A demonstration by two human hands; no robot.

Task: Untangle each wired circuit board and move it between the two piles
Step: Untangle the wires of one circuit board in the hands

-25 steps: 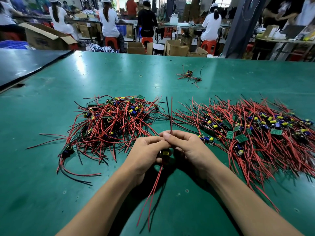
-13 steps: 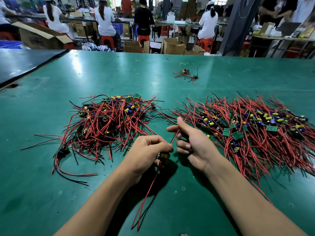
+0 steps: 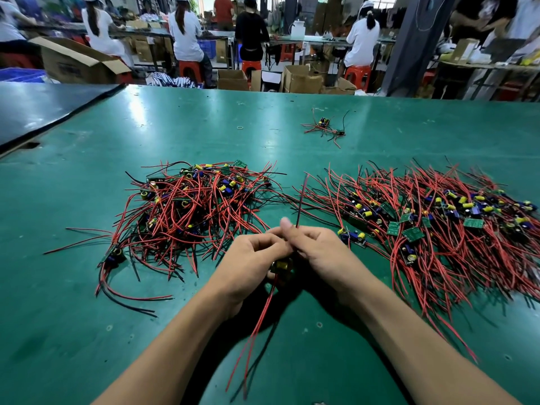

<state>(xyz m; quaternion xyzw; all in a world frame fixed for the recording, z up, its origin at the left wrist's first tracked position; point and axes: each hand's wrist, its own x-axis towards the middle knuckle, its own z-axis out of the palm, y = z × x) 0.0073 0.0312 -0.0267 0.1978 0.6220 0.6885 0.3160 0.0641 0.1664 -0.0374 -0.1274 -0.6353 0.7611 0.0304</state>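
Observation:
Two piles of small circuit boards with red and black wires lie on the green table: a left pile (image 3: 193, 211) and a wider right pile (image 3: 432, 226). Between them, near me, my left hand (image 3: 251, 258) grips one wired circuit board (image 3: 282, 266) with a yellow part; its lower wires trail toward me. My right hand (image 3: 318, 252) is pressed against the left one and pinches that board's upper red and black wires (image 3: 301, 200), which stand up between the piles.
A small stray bundle of boards and wires (image 3: 324, 128) lies farther back on the table (image 3: 87, 331). A dark table section (image 3: 43, 112) adjoins at the left. People sit on red stools at benches beyond, among cardboard boxes (image 3: 301, 78).
Half a second ago my right hand was open and apart from the left. It has closed in and now pinches the board's upper wires, which stand upright again.

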